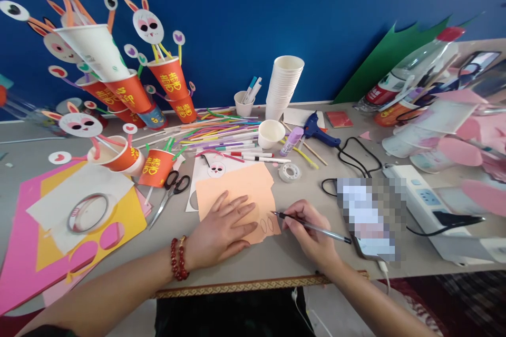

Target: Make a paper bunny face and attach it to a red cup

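Note:
A sheet of light orange paper lies on the desk in front of me. My left hand rests flat on it, fingers spread, with red beads around the wrist. Thin oval outlines show near the paper's lower right corner. My right hand is closed around a pen, whose tip is at the paper's right edge, just above the ovals. Under the paper's upper left part is a white sheet bearing a small drawn face.
Scissors, coloured sheets and a tape ring lie left. Rabbit-decorated cups stand behind. Colourful sticks, stacked white cups and a glue gun are further back. A phone and power strip sit right.

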The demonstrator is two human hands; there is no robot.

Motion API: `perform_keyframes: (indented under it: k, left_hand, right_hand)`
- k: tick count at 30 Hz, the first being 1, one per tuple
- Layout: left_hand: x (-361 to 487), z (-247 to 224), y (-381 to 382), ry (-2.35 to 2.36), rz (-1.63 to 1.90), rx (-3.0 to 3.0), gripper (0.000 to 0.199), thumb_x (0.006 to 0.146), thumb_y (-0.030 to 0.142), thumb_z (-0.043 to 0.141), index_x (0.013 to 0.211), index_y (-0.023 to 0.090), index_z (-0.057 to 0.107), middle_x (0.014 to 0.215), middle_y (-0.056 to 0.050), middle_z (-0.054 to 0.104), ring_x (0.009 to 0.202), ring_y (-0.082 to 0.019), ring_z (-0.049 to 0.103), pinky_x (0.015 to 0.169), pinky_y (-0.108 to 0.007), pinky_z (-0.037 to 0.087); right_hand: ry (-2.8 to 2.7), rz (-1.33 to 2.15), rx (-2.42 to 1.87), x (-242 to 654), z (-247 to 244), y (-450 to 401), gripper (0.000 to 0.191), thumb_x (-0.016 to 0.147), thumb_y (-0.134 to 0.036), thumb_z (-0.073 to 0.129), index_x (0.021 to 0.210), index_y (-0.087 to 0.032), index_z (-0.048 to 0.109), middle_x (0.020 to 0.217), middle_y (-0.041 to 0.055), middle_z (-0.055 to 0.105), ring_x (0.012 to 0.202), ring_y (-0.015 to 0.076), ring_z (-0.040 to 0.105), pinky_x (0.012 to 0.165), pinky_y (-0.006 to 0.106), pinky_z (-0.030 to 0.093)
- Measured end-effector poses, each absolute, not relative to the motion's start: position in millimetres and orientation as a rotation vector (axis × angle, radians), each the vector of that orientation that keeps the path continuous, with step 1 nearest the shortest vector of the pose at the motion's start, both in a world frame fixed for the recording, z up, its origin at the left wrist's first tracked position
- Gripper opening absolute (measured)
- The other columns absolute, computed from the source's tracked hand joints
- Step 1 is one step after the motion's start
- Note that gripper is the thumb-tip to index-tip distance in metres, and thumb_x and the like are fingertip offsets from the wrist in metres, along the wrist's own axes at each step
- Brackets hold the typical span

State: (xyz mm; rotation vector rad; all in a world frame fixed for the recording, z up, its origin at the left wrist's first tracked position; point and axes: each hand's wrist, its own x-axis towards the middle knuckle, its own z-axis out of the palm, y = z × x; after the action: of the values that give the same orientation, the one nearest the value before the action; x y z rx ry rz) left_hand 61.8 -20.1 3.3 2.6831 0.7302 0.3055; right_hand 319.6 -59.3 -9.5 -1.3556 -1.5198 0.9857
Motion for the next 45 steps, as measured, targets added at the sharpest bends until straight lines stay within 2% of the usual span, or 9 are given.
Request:
perform_keyframes:
  k: [6,14,18,21,24,30,34,42,45]
  left_hand:
    - [62.0,5.4,-19.9,0.763,0.306,2.644,0.033,0.094,0.036,0.055,0.125,0.025,0.060,0.140,-0.012,0.051,0.143,-0.029,0.032,0.118,-0.059,0.015]
    - [57.4,27.0,-22.2,0.759,0.242,2.734,0.038,0.094,0.040,0.053,0.127,0.021,0.055,0.140,-0.012,0.051,0.142,-0.032,0.030,0.118,-0.059,0.012]
    - [30.9,56.1,-1.0,0.906,0.308,2.762,0.022,0.097,0.034,0.050,0.108,0.022,0.063,0.116,-0.007,0.064,0.121,-0.024,0.053,0.112,-0.047,0.031]
    - [-2.4,68.5,17.3,1.294,0.311,2.694,0.024,0.099,0.026,0.043,0.099,0.019,0.065,0.098,-0.007,0.065,0.094,-0.021,0.061,0.084,-0.036,0.048]
    - [-31.1,67.1,25.8,1.492,0.338,2.644,0.025,0.099,0.024,0.042,0.097,0.019,0.066,0.094,-0.006,0.064,0.090,-0.020,0.061,0.078,-0.032,0.048]
    - [-35.5,66.8,36.6,1.561,0.508,2.690,0.024,0.100,0.023,0.042,0.103,0.021,0.066,0.105,-0.005,0.066,0.096,-0.019,0.060,0.084,-0.032,0.047]
    - [-9.6,59.5,60.5,1.478,0.220,2.950,0.020,0.096,0.017,0.048,0.105,0.020,0.065,0.108,-0.007,0.065,0.104,-0.024,0.055,0.087,-0.037,0.045]
    - [13.2,26.3,93.5,1.428,0.155,3.022,0.013,0.090,0.011,0.054,0.087,0.016,0.066,0.098,-0.011,0.065,0.099,-0.027,0.056,0.082,-0.040,0.044]
    - [14.7,32.0,86.6,1.432,0.211,3.021,0.013,0.089,0.010,0.054,0.089,0.016,0.065,0.101,-0.011,0.066,0.100,-0.027,0.056,0.084,-0.041,0.045]
  right_hand:
    - [-1.487,0.953,-1.418,319.1,-10.3,-59.0,0.003,0.091,-0.023,0.052,0.090,-0.022,0.054,0.071,0.0006,0.063,0.062,0.0167,0.062,0.052,0.024,0.046]
    - [-1.571,0.826,-1.408,320.2,-8.2,-56.8,0.008,0.093,-0.029,0.053,0.091,-0.023,0.056,0.070,0.0002,0.065,0.057,0.0156,0.060,0.051,0.024,0.047]
    - [-1.582,0.791,-1.418,321.8,-12.6,-54.2,0.010,0.092,-0.032,0.055,0.093,-0.023,0.057,0.068,0.0000,0.066,0.057,0.0167,0.061,0.051,0.025,0.049]
    - [-1.603,0.780,-1.428,321.9,-11.8,-53.1,0.012,0.092,-0.033,0.054,0.095,-0.023,0.058,0.069,0.0005,0.067,0.059,0.0175,0.063,0.052,0.025,0.050]
    - [-1.613,0.811,-1.428,319.8,-4.3,-51.6,0.015,0.091,-0.035,0.055,0.097,-0.022,0.058,0.073,0.0023,0.069,0.063,0.0189,0.067,0.054,0.026,0.052]
    - [-1.558,0.874,-1.370,306.3,19.3,-38.3,0.014,0.090,-0.036,0.056,0.091,-0.022,0.055,0.072,0.0044,0.069,0.064,0.0186,0.067,0.049,0.023,0.049]
    - [-1.521,0.923,-1.226,287.9,36.3,-25.5,0.013,0.089,-0.034,0.057,0.086,-0.021,0.056,0.067,0.0024,0.065,0.059,0.0162,0.063,0.050,0.023,0.047]
    - [-1.490,0.977,-1.024,263.6,41.9,-0.2,0.008,0.087,-0.029,0.058,0.089,-0.021,0.059,0.076,0.0041,0.065,0.068,0.0167,0.060,0.055,0.025,0.045]
    - [-1.418,1.045,-0.998,263.8,30.5,4.1,0.008,0.087,-0.026,0.055,0.089,-0.020,0.059,0.075,0.0035,0.065,0.059,0.0136,0.053,0.050,0.024,0.040]
